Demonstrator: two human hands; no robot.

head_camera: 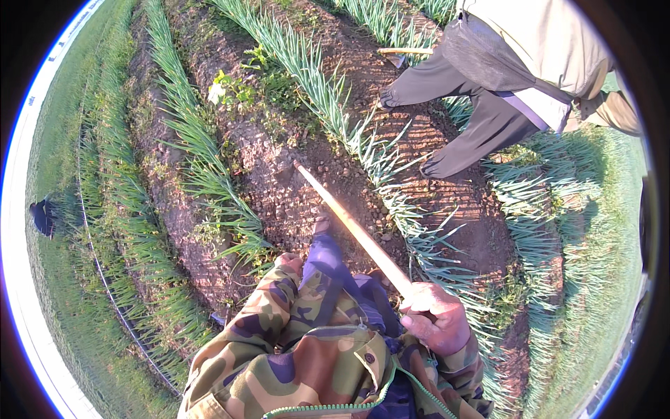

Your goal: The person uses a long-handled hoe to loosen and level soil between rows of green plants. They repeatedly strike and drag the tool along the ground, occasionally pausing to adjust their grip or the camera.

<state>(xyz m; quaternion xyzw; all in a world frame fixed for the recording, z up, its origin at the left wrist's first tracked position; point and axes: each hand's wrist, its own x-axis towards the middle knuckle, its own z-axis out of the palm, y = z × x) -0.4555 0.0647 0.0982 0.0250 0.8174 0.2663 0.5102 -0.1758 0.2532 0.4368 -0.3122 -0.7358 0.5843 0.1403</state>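
Note:
My right hand is closed around a pale wooden tool handle. The handle slants away to the upper left, over bare soil, and no tool head shows at its far end. Beside my bent leg in blue trousers is my left hand, partly hidden by its camouflage sleeve, so its grip is unclear. A row of green onion plants runs just beyond the handle on the right. Another onion row stands on the left, ending near my left hand.
At the upper right a co-worker in dark trousers bends over the rows. Near that person's feet lies a wooden-handled tool with a metal blade. Leafy weeds grow in the furrow ahead. A dark figure is far left, near a thin pale line.

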